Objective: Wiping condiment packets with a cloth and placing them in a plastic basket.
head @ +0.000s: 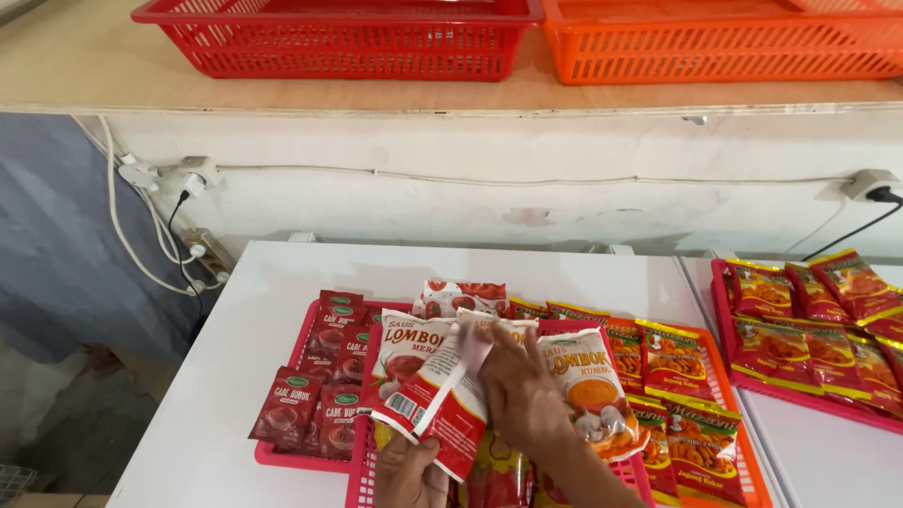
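The left hand [409, 475] comes up from the bottom edge of the view and is closed on the lower end of a red and white sauce pouch [437, 400], fingers wrapped under its bottom corner. The right hand [522, 390] lies over the same pouch from the right, its fingers [489, 353] pinching the pale top edge, so the pouch runs tilted between the 2 hands, the lower left end in the left grip and the upper right end under the right fingertips. The pouch is held just above a pink basket [357, 475] on the white table [245, 357], and beneath it lie more pouches of the same kind, 1 with red chilli art [404, 348] to the left and 1 with orange sauce art [588, 381] to the right, partly under the right wrist. Small dark red sachets [315, 395] fill the left part of a pink tray, some spilling over its edge. To the right, an orange tray [743, 470] holds rows of yellow-topped seasoning packets [673, 362], and well apart at the far right another pink tray [729, 376] carries similar red and yellow packets [828, 320]. On the shelf above stand a red basket [339, 47] and an orange basket [724, 47], side by side and touching.
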